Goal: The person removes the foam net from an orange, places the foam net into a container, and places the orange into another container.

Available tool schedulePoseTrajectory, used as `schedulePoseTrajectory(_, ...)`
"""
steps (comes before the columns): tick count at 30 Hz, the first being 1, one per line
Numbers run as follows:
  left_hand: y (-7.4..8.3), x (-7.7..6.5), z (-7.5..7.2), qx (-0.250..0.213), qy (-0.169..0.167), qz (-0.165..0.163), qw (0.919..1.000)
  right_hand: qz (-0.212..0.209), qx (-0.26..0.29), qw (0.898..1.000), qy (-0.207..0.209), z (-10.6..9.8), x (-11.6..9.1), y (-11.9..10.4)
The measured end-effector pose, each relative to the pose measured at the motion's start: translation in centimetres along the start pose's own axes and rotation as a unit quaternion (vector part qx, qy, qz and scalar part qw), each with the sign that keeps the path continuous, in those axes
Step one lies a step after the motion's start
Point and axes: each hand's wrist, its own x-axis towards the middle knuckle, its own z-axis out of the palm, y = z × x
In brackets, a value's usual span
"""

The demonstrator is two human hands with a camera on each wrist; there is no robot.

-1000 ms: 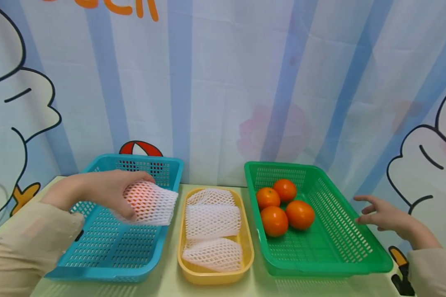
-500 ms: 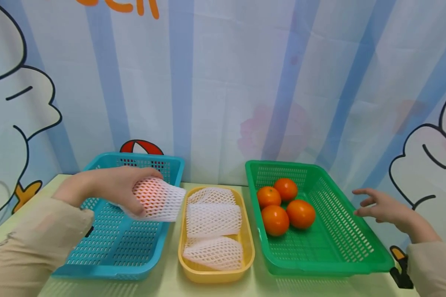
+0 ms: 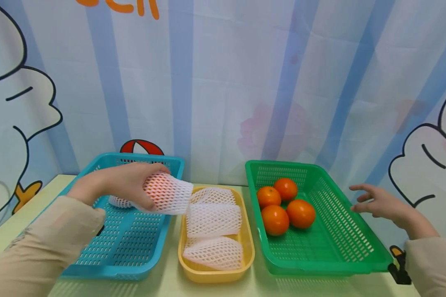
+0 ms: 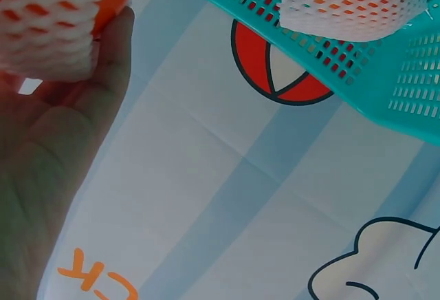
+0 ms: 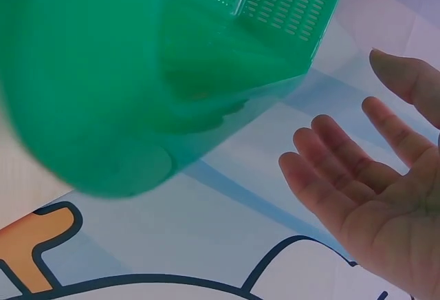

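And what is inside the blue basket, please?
Inside the blue basket, at least one netted orange fruit is visible, best in the left wrist view. In the head view, the left hand and sleeve cover part of it; anything beneath them cannot be seen.

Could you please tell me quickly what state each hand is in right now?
Left hand: closed, holding a foam-netted orange fruit.
Right hand: open, holding nothing.

Reads K [image 4: 87, 276] in orange on the striped fabric backdrop [image 4: 172, 148] in the left wrist view, beside a cut-off curved letter [image 4: 126, 283]; cropped past reading in the head view.
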Motion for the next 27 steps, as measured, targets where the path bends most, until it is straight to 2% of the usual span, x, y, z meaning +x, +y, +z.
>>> schedulePoseTrajectory(6, 0.6, 0.5, 0.0, -0.004, -0.008, -0.004, 0.9999, -0.006, 0.006, 1.0, 0.005, 0.1, 0.2, -0.5)
schedulePoseTrajectory(16, 1.2, 1.3, 0.2, 0.007, 0.014, -0.021, 0.9996, -0.022, 0.003, 1.0, 0.008, 0.3, 0.7, -1.8)
schedulePoseTrajectory(23, 1.4, 1.8, 0.6, 0.006, 0.014, -0.016, 0.9998, -0.036, 0.004, 0.999, 0.009, 0.4, 1.0, -2.8)
schedulePoseTrajectory(27, 1.5, 2.1, 0.8, 0.005, 0.012, -0.025, 0.9996, -0.038, 0.001, 0.999, 0.004, 0.5, 1.2, -3.3)
